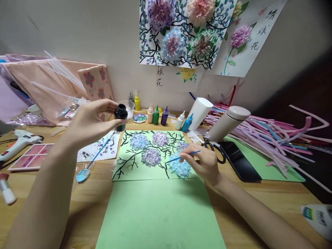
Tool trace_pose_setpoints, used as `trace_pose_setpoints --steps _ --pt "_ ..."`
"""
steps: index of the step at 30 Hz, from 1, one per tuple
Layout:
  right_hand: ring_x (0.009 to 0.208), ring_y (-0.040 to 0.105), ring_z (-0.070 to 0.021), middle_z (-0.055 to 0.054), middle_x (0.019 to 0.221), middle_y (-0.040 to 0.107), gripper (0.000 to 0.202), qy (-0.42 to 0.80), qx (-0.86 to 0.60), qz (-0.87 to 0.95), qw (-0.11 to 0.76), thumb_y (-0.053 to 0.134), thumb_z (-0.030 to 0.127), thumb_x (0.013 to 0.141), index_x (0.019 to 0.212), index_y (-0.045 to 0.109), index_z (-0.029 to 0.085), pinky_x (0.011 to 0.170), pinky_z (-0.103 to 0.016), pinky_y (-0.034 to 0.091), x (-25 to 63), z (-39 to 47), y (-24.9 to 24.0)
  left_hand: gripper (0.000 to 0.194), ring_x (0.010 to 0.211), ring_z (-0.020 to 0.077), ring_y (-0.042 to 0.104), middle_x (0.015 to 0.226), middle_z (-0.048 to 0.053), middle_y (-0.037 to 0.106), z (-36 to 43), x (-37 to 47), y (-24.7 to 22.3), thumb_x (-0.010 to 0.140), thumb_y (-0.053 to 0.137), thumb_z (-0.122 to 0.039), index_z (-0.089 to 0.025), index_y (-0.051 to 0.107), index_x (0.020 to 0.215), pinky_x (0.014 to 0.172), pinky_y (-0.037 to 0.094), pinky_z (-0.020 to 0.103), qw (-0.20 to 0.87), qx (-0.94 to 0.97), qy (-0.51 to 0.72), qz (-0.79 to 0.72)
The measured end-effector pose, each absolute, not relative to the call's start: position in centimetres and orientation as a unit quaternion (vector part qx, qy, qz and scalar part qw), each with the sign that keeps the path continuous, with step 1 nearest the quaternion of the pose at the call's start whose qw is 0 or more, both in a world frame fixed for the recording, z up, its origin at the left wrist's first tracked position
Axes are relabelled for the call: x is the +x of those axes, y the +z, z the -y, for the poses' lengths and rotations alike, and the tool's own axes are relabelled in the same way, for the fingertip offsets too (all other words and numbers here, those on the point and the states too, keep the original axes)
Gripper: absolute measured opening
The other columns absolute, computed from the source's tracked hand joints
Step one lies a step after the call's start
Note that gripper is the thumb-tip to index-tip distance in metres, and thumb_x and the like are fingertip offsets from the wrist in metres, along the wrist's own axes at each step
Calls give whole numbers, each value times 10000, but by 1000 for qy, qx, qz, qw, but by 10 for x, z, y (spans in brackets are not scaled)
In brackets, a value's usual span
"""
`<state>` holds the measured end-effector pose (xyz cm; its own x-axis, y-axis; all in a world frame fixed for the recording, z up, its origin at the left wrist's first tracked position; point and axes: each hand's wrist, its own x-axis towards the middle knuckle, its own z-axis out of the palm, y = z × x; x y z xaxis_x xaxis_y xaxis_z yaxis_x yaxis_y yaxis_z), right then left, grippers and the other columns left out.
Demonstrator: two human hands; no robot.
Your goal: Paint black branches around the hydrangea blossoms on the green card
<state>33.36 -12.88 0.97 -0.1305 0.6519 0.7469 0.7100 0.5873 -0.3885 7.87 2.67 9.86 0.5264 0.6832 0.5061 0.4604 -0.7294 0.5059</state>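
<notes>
My left hand grips a small dark ink bottle, uncapped, above the upper left of the artwork. In my right hand is a thin blue paintbrush, pinched between the fingers with its tip at a black painted branch. The painting is on light green paper, with black branches and several puffy blue and purple flowers. A light blue flower lies just beneath my right hand. Under the painting, a larger green sheet spreads toward me.
Several paint bottles stand along the wall. A second brush rests by a blue-stained piece and a paint-marked tissue. Scissors, a phone and a tumbler are at right; a glue gun lies left.
</notes>
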Motion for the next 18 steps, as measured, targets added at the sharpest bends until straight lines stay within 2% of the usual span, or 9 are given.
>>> trace_pose_setpoints --steps 14,18 --pt "555 538 -117 -26 598 613 88 -51 -429 782 450 579 95 820 764 572 162 523 -247 447 338 127 0 266 770 169 654 822 -4 680 -29 74 98 628 727 -331 -227 664 865 690 526 299 167 826 403 -356" --pt "558 549 -121 -25 597 604 82 -53 -422 784 452 577 98 820 771 569 163 519 -248 452 338 126 -1 254 801 186 657 860 0 683 -29 73 98 650 703 -332 -259 662 889 706 536 325 169 827 396 -361"
